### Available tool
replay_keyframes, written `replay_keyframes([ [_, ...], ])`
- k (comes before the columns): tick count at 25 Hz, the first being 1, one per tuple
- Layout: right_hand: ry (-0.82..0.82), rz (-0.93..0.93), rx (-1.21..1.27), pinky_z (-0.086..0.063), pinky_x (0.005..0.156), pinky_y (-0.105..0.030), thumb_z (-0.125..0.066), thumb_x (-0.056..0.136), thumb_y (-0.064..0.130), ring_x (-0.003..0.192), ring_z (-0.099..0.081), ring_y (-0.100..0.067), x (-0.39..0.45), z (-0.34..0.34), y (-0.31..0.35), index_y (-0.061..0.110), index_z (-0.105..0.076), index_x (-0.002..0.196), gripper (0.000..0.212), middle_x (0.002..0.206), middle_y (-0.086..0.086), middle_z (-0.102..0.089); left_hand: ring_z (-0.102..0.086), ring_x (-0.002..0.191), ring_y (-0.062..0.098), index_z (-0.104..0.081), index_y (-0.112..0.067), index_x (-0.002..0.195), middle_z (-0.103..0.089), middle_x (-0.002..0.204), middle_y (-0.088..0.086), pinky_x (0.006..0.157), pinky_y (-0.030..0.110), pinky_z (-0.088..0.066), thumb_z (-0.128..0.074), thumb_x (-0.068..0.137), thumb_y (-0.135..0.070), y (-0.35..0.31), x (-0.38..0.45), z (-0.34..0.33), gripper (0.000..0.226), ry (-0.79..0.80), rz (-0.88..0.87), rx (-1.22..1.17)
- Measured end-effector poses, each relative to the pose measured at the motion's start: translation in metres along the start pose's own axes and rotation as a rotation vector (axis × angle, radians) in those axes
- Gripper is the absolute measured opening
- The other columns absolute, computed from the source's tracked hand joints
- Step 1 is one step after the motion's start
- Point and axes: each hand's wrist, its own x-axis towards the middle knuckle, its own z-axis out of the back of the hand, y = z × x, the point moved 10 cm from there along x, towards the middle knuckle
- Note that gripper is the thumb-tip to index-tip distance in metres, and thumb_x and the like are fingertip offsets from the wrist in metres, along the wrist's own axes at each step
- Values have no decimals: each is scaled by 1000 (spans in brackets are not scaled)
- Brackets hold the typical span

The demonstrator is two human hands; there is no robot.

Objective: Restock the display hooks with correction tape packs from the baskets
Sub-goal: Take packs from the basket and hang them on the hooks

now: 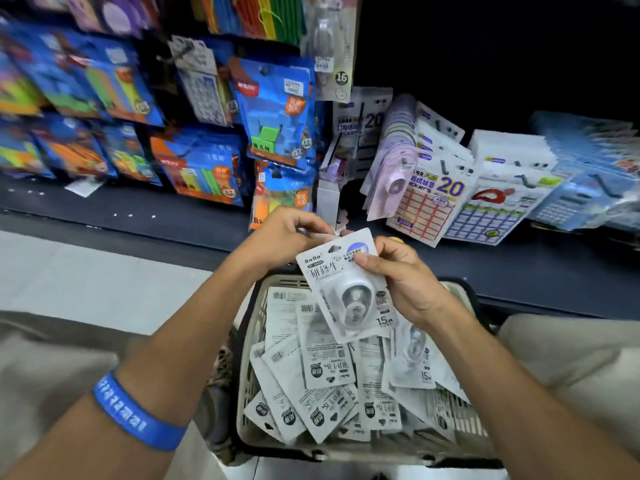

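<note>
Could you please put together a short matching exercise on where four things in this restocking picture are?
Things:
1. correction tape pack
2. basket
3. blue wristband
4. sticker packs marked 20

Places:
A. on the left forearm
B. leaning on the dark shelf at right
C. held in both hands
D. below the hands, full of packs

Pairs: 1-C, 2-D, 3-A, 4-B
</note>
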Motion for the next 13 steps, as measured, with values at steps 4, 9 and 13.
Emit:
replay_keyframes([
  [4, -161, -46, 59, -56, 53, -24, -69, 85, 8, 58, -67, -13, 4, 10, -4, 10, -50, 77, 20, 72, -7, -72, -71, 67, 2, -79, -22, 69, -77, 68, -8, 58, 14, -54, -77, 82, 1, 19, -2, 14, 26, -149, 157, -101],
  [9, -596, -151, -82, -46, 57, -28, -68, 95, 17, 62, -60, -18, 10, 44, -37, 13, -56, 88, 15, 72, -3, -66, -75, 102, 30, -79, -16, 112, -76, 117, 14, 83, 43, -58, -52, 90, -70, 88, -36, -58, 64, -77, 546, -926],
  [13, -357, -239, -238, -57, 68, -30, -55, 104, 29, 84, -73, -23, 13, 45, -75, 16, -69, 101, 20, 96, -4, -78, -76, 96, 23, -72, -17, 118, -78, 111, 6, 78, 36, -58, -89, 71, -30, 118, -49, -68, 52, -26, 577, -488],
])
